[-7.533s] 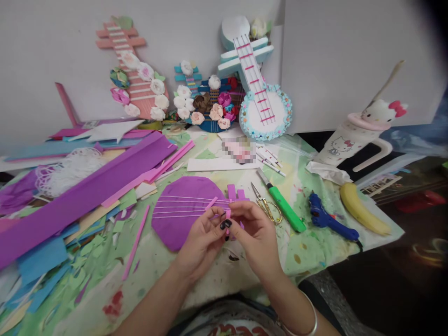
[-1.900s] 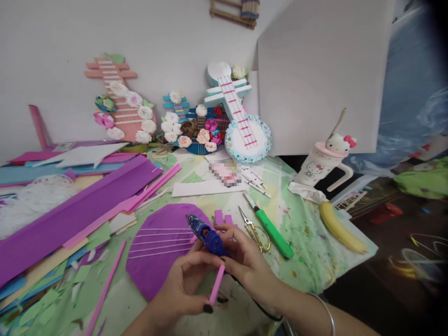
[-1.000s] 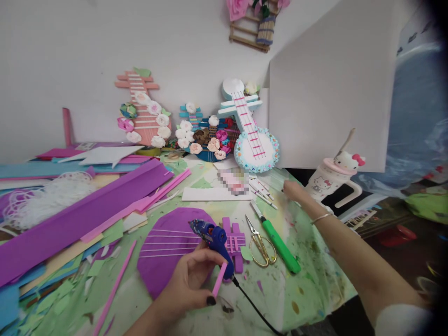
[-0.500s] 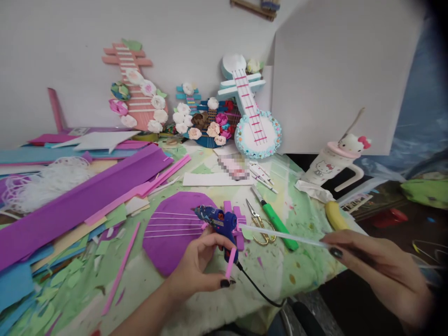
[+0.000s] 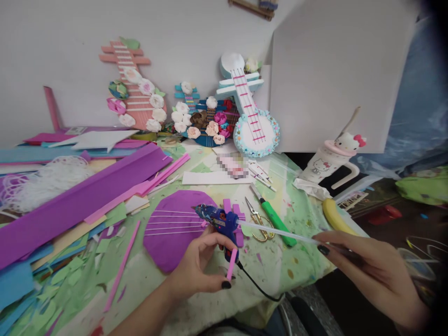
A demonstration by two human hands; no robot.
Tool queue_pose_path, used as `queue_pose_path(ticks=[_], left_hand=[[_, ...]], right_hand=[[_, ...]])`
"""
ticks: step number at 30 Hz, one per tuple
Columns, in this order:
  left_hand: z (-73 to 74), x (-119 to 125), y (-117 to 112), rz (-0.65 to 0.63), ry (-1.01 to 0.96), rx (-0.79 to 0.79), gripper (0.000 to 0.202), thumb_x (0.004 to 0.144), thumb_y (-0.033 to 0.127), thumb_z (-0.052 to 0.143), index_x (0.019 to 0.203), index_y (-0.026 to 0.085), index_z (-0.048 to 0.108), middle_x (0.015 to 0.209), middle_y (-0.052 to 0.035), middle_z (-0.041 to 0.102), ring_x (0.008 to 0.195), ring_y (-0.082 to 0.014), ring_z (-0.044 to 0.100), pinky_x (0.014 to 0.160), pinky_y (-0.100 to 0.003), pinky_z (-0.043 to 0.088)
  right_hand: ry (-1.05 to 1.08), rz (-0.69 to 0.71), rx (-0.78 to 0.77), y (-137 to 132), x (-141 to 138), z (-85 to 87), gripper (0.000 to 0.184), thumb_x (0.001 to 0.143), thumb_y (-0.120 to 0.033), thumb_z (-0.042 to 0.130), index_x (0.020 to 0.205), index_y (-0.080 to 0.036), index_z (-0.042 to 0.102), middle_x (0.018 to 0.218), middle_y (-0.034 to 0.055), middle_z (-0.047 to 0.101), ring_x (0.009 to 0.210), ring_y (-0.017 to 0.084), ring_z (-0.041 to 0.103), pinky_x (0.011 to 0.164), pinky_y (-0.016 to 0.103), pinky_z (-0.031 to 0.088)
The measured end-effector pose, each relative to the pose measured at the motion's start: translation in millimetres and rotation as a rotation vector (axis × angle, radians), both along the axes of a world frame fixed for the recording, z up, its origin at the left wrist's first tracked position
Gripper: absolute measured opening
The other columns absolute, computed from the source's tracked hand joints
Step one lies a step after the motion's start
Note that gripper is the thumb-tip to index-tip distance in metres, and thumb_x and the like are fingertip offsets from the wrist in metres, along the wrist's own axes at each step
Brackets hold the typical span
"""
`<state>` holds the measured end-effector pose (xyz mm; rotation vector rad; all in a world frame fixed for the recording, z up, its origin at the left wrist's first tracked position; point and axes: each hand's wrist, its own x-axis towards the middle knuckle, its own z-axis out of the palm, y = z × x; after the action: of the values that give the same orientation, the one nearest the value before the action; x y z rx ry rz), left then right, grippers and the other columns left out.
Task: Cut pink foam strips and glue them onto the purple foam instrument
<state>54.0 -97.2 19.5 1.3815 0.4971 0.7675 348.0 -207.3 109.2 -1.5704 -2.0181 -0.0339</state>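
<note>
My left hand (image 5: 201, 261) is closed round a blue glue gun (image 5: 219, 219), its nozzle pointing left. The same hand pinches a short pink strip (image 5: 231, 265) between thumb and finger. Between the fingertips of my right hand (image 5: 374, 270) is a long translucent glue stick (image 5: 280, 231), its far end at the back of the gun. Whether the tip is inside cannot be made out. Beneath the gun lies a purple foam instrument (image 5: 166, 247) with a rounded body, pale strings and crossbars; my left hand and the gun hide its neck.
Gold-handled scissors (image 5: 258, 226) and a green-handled cutter (image 5: 276, 221) lie right of the gun. Purple foam sheets (image 5: 87, 200) and paper scraps cover the left side. Decorated instruments (image 5: 257, 133) lean against the wall. A white cup (image 5: 324, 163) stands near a banana (image 5: 336, 217).
My right hand has moved slightly left with the glue stick, bringing its end up to the back of the gun. My left hand keeps its hold on the gun and strip.
</note>
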Motion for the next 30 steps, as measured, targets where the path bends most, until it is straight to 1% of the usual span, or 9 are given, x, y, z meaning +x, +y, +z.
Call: queue_pose_path(ticks=[3,7,9,12,16,20,25,28,30], left_hand=[[0.1,-0.2,-0.4,0.008,0.007,0.026,0.049,0.053,0.041,0.081,0.091,0.014,0.065,0.088,-0.0073,0.057,0.085,-0.0213,0.051,0.077,-0.030,0.038],[-0.6,-1.1,-0.1,-0.003,0.039,0.034,0.048,0.054,0.039,0.081,0.092,0.015,0.065,0.090,-0.0070,0.056,0.089,-0.0220,0.052,0.080,-0.031,0.038],[-1.5,-1.4,0.1,-0.011,0.057,0.031,0.049,0.054,0.038,0.081,0.093,0.015,0.064,0.091,-0.0067,0.056,0.090,-0.0222,0.052,0.082,-0.031,0.038],[-1.9,-1.2,0.0,-0.027,0.081,0.046,0.050,0.054,0.037,0.081,0.095,0.015,0.063,0.093,-0.0072,0.055,0.091,-0.0223,0.051,0.082,-0.031,0.037],[0.7,-0.7,-1.6,-0.046,0.130,0.102,0.050,0.051,0.036,0.082,0.093,0.014,0.064,0.094,-0.0073,0.054,0.090,-0.0223,0.049,0.082,-0.031,0.037],[2.7,-1.3,-2.6,-0.059,0.143,0.098,0.050,0.050,0.036,0.081,0.093,0.015,0.064,0.094,-0.0073,0.055,0.091,-0.0231,0.049,0.082,-0.032,0.037],[2.4,-3.6,-2.3,-0.072,0.160,0.130,0.050,0.048,0.029,0.080,0.094,0.016,0.065,0.095,-0.0066,0.055,0.093,-0.0239,0.048,0.082,-0.031,0.038],[3.5,-4.0,-3.1,-0.073,0.179,0.159,0.049,0.047,0.026,0.079,0.094,0.017,0.065,0.095,-0.0063,0.056,0.093,-0.0242,0.048,0.084,-0.031,0.038],[5.4,-3.7,-4.2,-0.069,0.203,0.187,0.049,0.047,0.025,0.078,0.093,0.017,0.064,0.096,-0.0063,0.056,0.092,-0.0240,0.048,0.086,-0.032,0.038]], right_hand=[[-0.049,-0.007,0.087,-2.9,-4.6,4.5,0.027,0.081,-0.021,0.058,0.105,-0.032,0.063,0.077,-0.0026,0.072,0.057,0.015,0.066,0.050,0.023,0.050],[-0.198,0.000,0.208,-9.4,-10.4,9.8,0.041,0.079,-0.016,0.058,0.116,-0.034,0.061,0.079,0.0006,0.070,0.063,0.016,0.066,0.053,0.027,0.050],[-0.246,-0.006,0.253,-12.4,-11.6,11.4,0.042,0.079,-0.016,0.058,0.117,-0.034,0.062,0.080,0.0012,0.070,0.063,0.016,0.065,0.054,0.027,0.050],[-0.255,-0.023,0.297,-13.3,-11.7,12.0,0.035,0.080,-0.021,0.060,0.113,-0.032,0.065,0.082,0.0018,0.071,0.066,0.017,0.066,0.056,0.028,0.051],[-0.214,0.024,0.210,-7.9,-10.9,10.9,0.023,0.085,-0.026,0.055,0.105,-0.030,0.066,0.081,0.0010,0.073,0.065,0.018,0.068,0.056,0.028,0.053],[-0.164,-0.002,0.117,-4.9,-9.6,7.2,0.017,0.085,-0.030,0.055,0.099,-0.032,0.065,0.080,-0.0018,0.074,0.060,0.017,0.068,0.054,0.029,0.053],[-0.134,-0.018,0.064,-10.4,-8.8,3.2,0.024,0.080,-0.029,0.062,0.103,-0.035,0.062,0.081,-0.0022,0.072,0.063,0.018,0.067,0.052,0.029,0.052],[-0.145,-0.018,0.069,-12.8,-9.2,5.4,0.026,0.080,-0.031,0.060,0.105,-0.037,0.062,0.079,-0.0014,0.070,0.060,0.018,0.066,0.049,0.030,0.051],[-0.170,-0.020,0.055,-12.1,-10.4,8.5,0.026,0.081,-0.032,0.057,0.107,-0.037,0.060,0.080,-0.0012,0.070,0.061,0.017,0.065,0.051,0.029,0.051]])
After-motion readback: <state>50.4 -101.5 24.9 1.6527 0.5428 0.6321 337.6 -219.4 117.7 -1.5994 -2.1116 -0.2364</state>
